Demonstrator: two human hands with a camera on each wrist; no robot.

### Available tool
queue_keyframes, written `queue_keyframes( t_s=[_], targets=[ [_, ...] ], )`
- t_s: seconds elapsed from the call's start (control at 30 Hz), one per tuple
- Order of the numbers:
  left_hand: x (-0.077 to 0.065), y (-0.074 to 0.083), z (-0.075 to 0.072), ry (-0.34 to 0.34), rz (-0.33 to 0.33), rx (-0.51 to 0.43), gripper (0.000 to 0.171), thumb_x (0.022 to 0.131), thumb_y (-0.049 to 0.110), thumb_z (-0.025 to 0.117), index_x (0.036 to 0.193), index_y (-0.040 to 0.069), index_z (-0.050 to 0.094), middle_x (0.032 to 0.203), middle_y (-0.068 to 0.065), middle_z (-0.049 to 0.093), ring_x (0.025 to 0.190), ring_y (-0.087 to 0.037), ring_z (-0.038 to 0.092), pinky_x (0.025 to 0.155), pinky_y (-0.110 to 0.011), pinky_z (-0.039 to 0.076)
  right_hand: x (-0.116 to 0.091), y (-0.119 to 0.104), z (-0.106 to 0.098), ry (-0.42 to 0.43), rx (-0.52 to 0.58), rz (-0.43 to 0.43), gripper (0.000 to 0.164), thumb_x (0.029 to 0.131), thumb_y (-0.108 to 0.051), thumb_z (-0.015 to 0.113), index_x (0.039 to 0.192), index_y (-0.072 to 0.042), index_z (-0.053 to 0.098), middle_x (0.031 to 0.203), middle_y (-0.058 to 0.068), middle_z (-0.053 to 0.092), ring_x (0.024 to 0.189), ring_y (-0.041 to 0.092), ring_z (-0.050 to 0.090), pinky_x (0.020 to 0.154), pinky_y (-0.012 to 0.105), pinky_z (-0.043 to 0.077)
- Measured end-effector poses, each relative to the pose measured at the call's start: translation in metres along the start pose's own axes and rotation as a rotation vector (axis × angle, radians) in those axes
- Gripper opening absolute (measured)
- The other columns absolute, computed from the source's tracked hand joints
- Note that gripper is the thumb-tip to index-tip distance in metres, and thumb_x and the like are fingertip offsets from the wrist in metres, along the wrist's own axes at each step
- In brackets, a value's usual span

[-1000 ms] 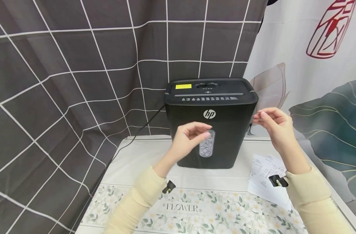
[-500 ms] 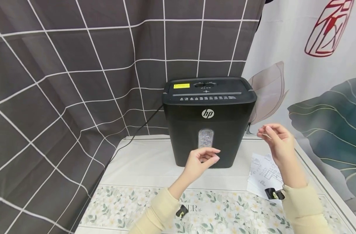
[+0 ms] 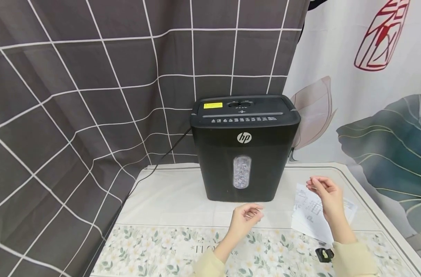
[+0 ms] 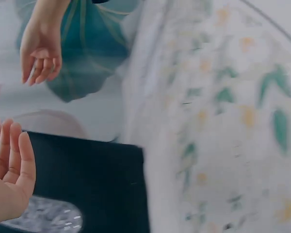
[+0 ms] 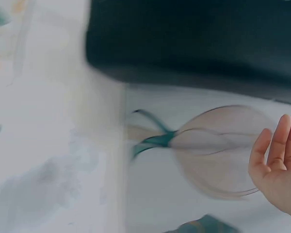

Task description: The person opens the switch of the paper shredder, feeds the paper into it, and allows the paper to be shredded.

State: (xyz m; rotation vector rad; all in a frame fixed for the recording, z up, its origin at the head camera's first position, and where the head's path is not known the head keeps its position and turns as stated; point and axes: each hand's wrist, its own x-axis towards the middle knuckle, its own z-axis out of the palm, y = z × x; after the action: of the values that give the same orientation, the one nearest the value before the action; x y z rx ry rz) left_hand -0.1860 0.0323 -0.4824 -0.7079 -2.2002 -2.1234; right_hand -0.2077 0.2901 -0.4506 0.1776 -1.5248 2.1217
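A black HP paper shredder [image 3: 217,161] stands upright at the back of the table, with shredded paper behind its small front window [image 3: 242,172]. My left hand [image 3: 244,221] hovers in front of the shredder's base, fingers loosely bent and holding nothing. To the right, my right hand [image 3: 329,196] is raised over some printed sheets [image 3: 307,215] and partly covers them in the head view; its fingers are also relaxed and hold nothing. In the left wrist view the left fingers [image 4: 14,155] appear beside the dark shredder front. The right wrist view shows the right fingers [image 5: 281,143] loosely extended.
A light tablecloth [image 3: 168,200] with a flower-printed band covers the table. From the shredder's left side a black cord [image 3: 162,157] runs down over the table's left edge. Behind hang a dark grid curtain [image 3: 127,57] and a white printed cloth [image 3: 335,46].
Both hands have come down and back from in front of the shredder toward the near side of the table, the left also drifting right. The shredder and sheets have stayed put.
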Motion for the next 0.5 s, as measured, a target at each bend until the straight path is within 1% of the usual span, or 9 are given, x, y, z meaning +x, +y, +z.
queue_keyframes(
  t_s=[0.1, 0.17, 0.23, 0.27, 0.3, 0.37, 0.4, 0.47, 0.5],
  targets=[
    [-0.003, -0.01, 0.014, -0.006, 0.003, 0.049, 0.016, 0.084, 0.007, 0.066, 0.097, -0.001, 0.068, 0.084, -0.021, 0.068, 0.069, 0.0, 0.058, 0.066, -0.012, 0.051, -0.004, 0.012, -0.015, 0.089, -0.137, 0.05, 0.021, 0.093, 0.003, 0.053, 0.084, -0.012, 0.065, 0.072, -0.009, 0.07, 0.062, 0.001, 0.065, 0.061, 0.012, 0.052],
    [-0.005, -0.017, 0.025, -0.021, 0.026, 0.06, 0.014, 0.084, 0.007, 0.066, 0.096, 0.0, 0.069, 0.083, -0.019, 0.069, 0.069, -0.002, 0.06, 0.066, -0.012, 0.052, -0.005, 0.02, -0.026, 0.148, -0.303, 0.069, 0.016, 0.093, -0.006, 0.056, 0.083, -0.016, 0.064, 0.069, -0.016, 0.067, 0.061, -0.004, 0.062, 0.059, 0.009, 0.05],
    [-0.006, -0.023, 0.036, -0.045, 0.041, 0.063, 0.014, 0.085, 0.007, 0.065, 0.096, 0.0, 0.069, 0.082, -0.018, 0.069, 0.069, -0.001, 0.059, 0.065, -0.012, 0.052, -0.004, 0.03, -0.038, 0.225, -0.473, 0.09, 0.015, 0.093, -0.011, 0.057, 0.08, -0.016, 0.062, 0.066, -0.021, 0.063, 0.058, -0.008, 0.057, 0.056, 0.005, 0.045],
    [-0.006, -0.025, 0.041, -0.059, 0.054, 0.073, 0.014, 0.085, 0.007, 0.064, 0.096, 0.0, 0.069, 0.082, -0.018, 0.069, 0.068, 0.0, 0.059, 0.065, -0.011, 0.052, -0.003, 0.034, -0.043, 0.255, -0.581, 0.094, 0.014, 0.093, -0.011, 0.057, 0.08, -0.012, 0.062, 0.064, -0.018, 0.063, 0.056, -0.009, 0.055, 0.054, 0.005, 0.044],
    [-0.006, -0.028, 0.046, -0.075, 0.067, 0.093, 0.014, 0.086, 0.007, 0.064, 0.097, 0.001, 0.069, 0.082, -0.017, 0.069, 0.068, 0.002, 0.058, 0.065, -0.011, 0.051, -0.002, 0.037, -0.048, 0.281, -0.691, 0.097, 0.014, 0.092, -0.011, 0.057, 0.08, -0.009, 0.062, 0.063, -0.013, 0.064, 0.054, -0.009, 0.052, 0.051, 0.006, 0.042],
    [-0.004, -0.033, 0.054, -0.107, 0.088, 0.15, 0.014, 0.087, 0.008, 0.063, 0.098, 0.002, 0.069, 0.082, -0.014, 0.07, 0.068, 0.006, 0.057, 0.065, -0.009, 0.05, -0.002, 0.041, -0.058, 0.319, -0.905, 0.146, 0.016, 0.092, -0.011, 0.054, 0.084, 0.0, 0.062, 0.067, 0.003, 0.065, 0.054, -0.004, 0.049, 0.049, 0.009, 0.038],
    [-0.003, -0.035, 0.057, -0.124, 0.093, 0.187, 0.014, 0.087, 0.009, 0.062, 0.099, 0.003, 0.069, 0.082, -0.012, 0.07, 0.069, 0.008, 0.056, 0.065, -0.007, 0.05, -0.002, 0.041, -0.061, 0.326, -0.986, 0.178, 0.018, 0.091, -0.01, 0.052, 0.087, 0.004, 0.061, 0.071, 0.012, 0.066, 0.055, 0.003, 0.051, 0.05, 0.013, 0.038],
    [0.0, -0.04, 0.061, -0.156, 0.102, 0.265, 0.015, 0.088, 0.011, 0.062, 0.1, 0.005, 0.069, 0.084, -0.008, 0.071, 0.07, 0.008, 0.057, 0.065, -0.006, 0.048, -0.004, 0.039, -0.067, 0.302, -1.139, 0.236, 0.024, 0.091, -0.01, 0.049, 0.095, 0.012, 0.058, 0.084, 0.03, 0.062, 0.061, 0.02, 0.056, 0.056, 0.025, 0.041],
    [0.002, -0.041, 0.062, -0.173, 0.093, 0.296, 0.015, 0.089, 0.011, 0.061, 0.101, 0.006, 0.069, 0.085, -0.007, 0.071, 0.071, 0.009, 0.057, 0.066, -0.005, 0.047, -0.004, 0.038, -0.07, 0.28, -1.183, 0.28, 0.027, 0.092, -0.011, 0.047, 0.098, 0.014, 0.056, 0.092, 0.035, 0.059, 0.069, 0.03, 0.056, 0.063, 0.031, 0.043]
  ],
)
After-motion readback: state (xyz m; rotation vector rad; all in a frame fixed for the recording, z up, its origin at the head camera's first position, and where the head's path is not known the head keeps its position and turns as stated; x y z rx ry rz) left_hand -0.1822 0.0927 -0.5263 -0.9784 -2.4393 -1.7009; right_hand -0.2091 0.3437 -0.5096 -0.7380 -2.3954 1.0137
